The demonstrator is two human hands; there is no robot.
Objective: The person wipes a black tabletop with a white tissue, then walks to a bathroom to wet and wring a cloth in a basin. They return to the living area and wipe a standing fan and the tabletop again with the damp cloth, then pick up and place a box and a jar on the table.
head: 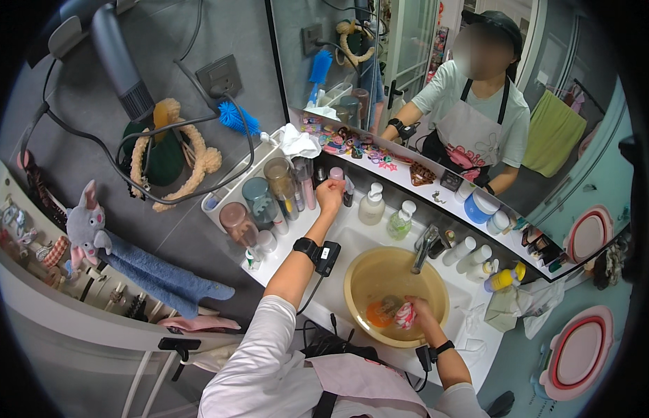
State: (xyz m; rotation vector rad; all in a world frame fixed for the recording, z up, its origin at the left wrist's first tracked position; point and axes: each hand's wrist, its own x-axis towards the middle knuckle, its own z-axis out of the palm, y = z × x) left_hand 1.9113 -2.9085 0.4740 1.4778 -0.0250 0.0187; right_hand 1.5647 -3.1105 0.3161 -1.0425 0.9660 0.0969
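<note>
My right hand (pixel 420 309) is inside a tan plastic basin (pixel 354 285) that stands in the white sink. Its fingers are closed on a crumpled pink-and-white cloth (pixel 405 316). An orange round piece (pixel 381 314) with raised lettering shows at the basin's bottom, beside a darker round patch. My left hand (pixel 331 194) reaches to the back of the counter, among small cosmetic bottles. A pink-capped bottle (pixel 336 173) is right at its fingertips, and a small dark tube (pixel 348 194) is beside them. Whether the hand grips either is hidden.
Two pump bottles, one cream (pixel 372 205) and one green-labelled (pixel 401 222), stand behind the basin. The faucet (pixel 425 245) reaches over its rim. Upturned cups (pixel 259 196) line the left counter. A mirror shelf (pixel 390 164) holds hair clips. Cables hang at the upper left.
</note>
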